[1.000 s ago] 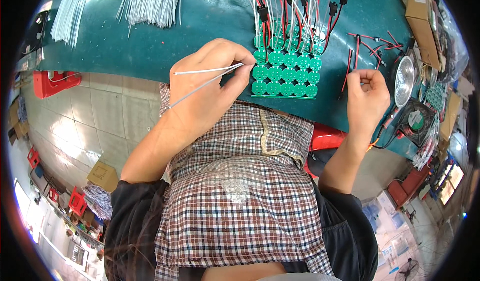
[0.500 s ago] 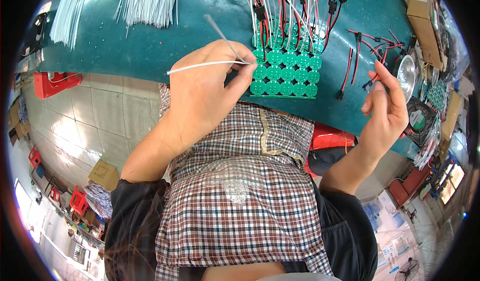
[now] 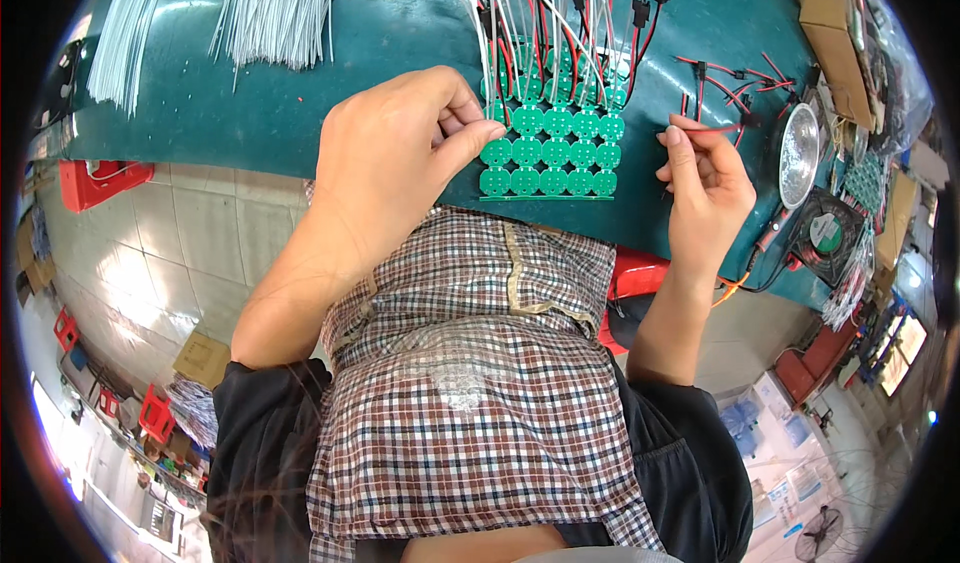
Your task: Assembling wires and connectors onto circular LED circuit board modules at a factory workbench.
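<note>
The green circuit panel [image 3: 553, 153], made of joined round boards in rows, lies on the table [image 3: 395, 38] in front of the person. From its far part rise thin white wires and red-and-black leads ending in black connectors [image 3: 641, 13]. The left hand [image 3: 392, 153] is at the panel's left edge, thumb and forefinger drawn close; whether their tips meet or have something between them, I cannot tell. The right hand [image 3: 710, 185], well apart to the panel's right, has its grip pinching a red lead [image 3: 718, 131] between thumb and fingers. Beyond that hand, right of the panel, loose red-and-black leads [image 3: 700, 67] lie scattered. Farther right of the panel are a round metal dish [image 3: 798, 156] and a black fan [image 3: 826, 233]. Far left of the panel lie two bundles of white wires [image 3: 280, 18].
</note>
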Motion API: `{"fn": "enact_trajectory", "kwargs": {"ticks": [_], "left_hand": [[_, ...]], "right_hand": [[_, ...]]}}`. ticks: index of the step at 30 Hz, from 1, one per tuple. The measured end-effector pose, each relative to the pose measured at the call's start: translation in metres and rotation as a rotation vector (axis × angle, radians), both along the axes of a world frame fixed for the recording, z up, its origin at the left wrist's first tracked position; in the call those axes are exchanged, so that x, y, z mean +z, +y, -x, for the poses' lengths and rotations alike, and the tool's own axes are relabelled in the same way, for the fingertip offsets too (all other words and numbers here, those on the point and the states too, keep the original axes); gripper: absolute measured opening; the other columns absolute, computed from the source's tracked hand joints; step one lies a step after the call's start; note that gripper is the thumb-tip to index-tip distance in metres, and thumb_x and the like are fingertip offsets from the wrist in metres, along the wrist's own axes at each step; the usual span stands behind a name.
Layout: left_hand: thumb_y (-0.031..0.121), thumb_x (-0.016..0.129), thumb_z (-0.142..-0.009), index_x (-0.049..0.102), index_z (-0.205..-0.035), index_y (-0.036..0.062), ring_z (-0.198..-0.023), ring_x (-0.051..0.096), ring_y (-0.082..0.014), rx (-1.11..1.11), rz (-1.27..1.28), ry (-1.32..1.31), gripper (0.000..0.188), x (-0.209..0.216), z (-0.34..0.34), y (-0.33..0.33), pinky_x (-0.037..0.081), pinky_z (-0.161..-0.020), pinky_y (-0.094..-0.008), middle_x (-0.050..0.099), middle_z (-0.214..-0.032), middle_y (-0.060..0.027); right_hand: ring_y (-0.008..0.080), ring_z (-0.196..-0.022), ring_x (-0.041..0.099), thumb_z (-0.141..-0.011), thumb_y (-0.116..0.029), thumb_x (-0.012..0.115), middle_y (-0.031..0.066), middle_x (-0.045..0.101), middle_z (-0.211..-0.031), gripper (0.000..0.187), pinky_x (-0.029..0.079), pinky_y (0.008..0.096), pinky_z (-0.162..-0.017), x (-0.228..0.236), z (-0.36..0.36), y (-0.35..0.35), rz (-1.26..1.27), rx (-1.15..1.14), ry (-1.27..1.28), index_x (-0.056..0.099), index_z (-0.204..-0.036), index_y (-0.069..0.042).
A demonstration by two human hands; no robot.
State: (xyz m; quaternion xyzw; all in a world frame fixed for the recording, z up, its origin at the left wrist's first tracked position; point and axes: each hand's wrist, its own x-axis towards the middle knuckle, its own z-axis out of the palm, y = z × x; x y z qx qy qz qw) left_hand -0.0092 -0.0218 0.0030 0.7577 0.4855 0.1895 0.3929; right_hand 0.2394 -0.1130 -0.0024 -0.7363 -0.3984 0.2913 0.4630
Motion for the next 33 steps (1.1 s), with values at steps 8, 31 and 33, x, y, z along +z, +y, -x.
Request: {"fn": "enact_trajectory", "kwargs": {"ticks": [8,31,33], "left_hand": [[0.009,0.083,-0.078,0.068,-0.084,0.0020,-0.059,0.054,-0.0071,-0.003,0.024,-0.003,0.018,0.006,0.008,0.002,0.046,-0.056,-0.0227,0.066,-0.073,-0.0017],[0.049,0.063,-0.093,0.073,-0.112,0.0106,-0.098,0.071,-0.0250,0.609,-0.249,0.914,0.044,-0.038,0.313,0.179,0.051,-0.086,-0.0350,0.075,-0.103,-0.0080],[0.048,0.065,-0.092,0.073,-0.111,0.0112,-0.097,0.071,-0.0246,0.576,-0.243,0.899,0.042,-0.038,0.321,0.179,0.051,-0.085,-0.0347,0.075,-0.100,-0.0080]], "right_hand": [[0.0114,-0.075,0.066,-0.081,0.011,0.068,0.0087,0.068,-0.087,0.014,0.054,0.0235,-0.067,0.006,0.057,0.005,-0.125,0.302,0.069,0.070,-0.092,0.003],[0.0090,-0.069,0.064,-0.077,0.012,0.068,0.0072,0.066,-0.084,0.016,0.052,0.0211,-0.061,0.005,0.060,0.015,-0.118,0.353,-0.150,0.069,-0.089,0.003],[0.0094,-0.069,0.063,-0.077,0.012,0.068,0.0071,0.066,-0.083,0.015,0.052,0.0222,-0.060,0.008,0.059,0.016,-0.087,0.376,-0.172,0.068,-0.089,0.002]]}}
